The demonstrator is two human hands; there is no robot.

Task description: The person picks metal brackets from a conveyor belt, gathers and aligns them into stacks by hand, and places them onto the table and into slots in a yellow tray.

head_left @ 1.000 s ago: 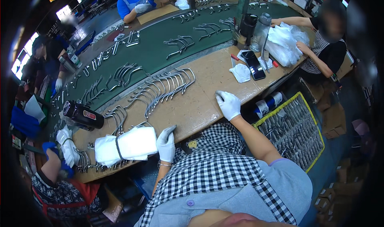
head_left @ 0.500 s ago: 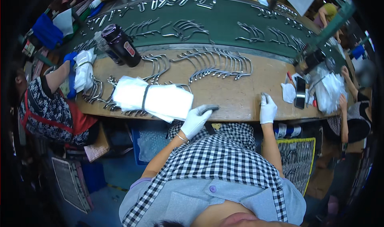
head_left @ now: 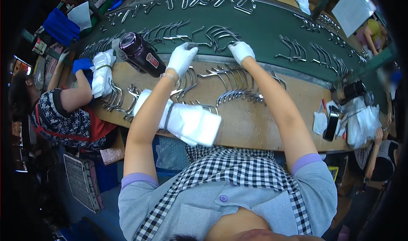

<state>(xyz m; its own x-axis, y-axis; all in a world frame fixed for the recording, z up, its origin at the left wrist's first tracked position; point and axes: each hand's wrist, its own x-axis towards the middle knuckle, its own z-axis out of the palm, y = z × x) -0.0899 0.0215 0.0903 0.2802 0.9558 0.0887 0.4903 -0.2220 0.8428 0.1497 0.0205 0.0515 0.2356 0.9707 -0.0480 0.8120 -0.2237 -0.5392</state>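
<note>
Both my hands wear white gloves and reach over a green belt (head_left: 259, 28). My left hand (head_left: 182, 59) has its fingers curled in at the near left end of a group of curved shiny metal bars (head_left: 221, 32); they are closed on a bar end. At the group's right end, my right hand (head_left: 242, 52) is bent inward, its thumb and fingers closed on the bars there. Under my arms, more curved metal bars (head_left: 229, 83) lie in a row on the brown tabletop (head_left: 250, 126). A banded bundle of white plastic bags (head_left: 191, 121) lies beneath my left forearm.
A dark bottle (head_left: 142, 54) stands left of my left hand. Further bar groups lie along the belt. A phone (head_left: 331, 124) and clear plastic bags (head_left: 361, 120) are at the right. A co-worker (head_left: 70, 107) sits at the left, another (head_left: 376, 156) at the right.
Both my hands have moved forward from the table's near edge to the bars on the belt. The view has shifted, so the table and belt appear lower and further right.
</note>
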